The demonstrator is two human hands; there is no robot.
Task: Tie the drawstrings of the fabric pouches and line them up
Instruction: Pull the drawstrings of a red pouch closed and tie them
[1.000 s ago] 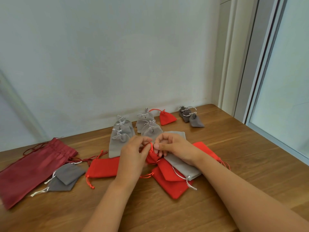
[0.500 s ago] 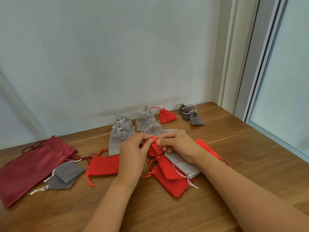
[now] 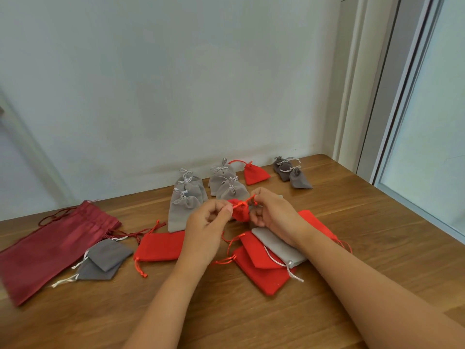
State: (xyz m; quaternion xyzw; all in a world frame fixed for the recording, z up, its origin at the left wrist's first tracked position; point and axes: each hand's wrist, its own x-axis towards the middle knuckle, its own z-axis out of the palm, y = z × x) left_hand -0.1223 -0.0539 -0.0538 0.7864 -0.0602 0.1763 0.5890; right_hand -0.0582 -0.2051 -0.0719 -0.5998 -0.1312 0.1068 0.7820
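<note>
A small red pouch (image 3: 240,212) hangs bunched between my hands above the table. My left hand (image 3: 207,231) pinches one end of its red drawstring (image 3: 243,202), and my right hand (image 3: 273,214) pinches the other end, the cord stretched between them. Behind them, tied light grey pouches (image 3: 186,197) stand in rows, with a tied red pouch (image 3: 254,173) and two tied dark grey pouches (image 3: 293,173) further right. Untied red pouches (image 3: 261,269) and a flat light grey pouch (image 3: 279,248) lie under my right wrist. Another flat red pouch (image 3: 161,245) lies left of my left hand.
A large dark red drawstring bag (image 3: 50,248) lies at the left of the wooden table (image 3: 364,235). Two flat dark grey pouches (image 3: 103,260) sit beside it. A wall runs along the table's far edge, and a window frame (image 3: 392,96) stands at the right.
My hands lifted the red pouch and moved apart, pulling its drawstring taut. The pouch mouth is now bunched closed.
</note>
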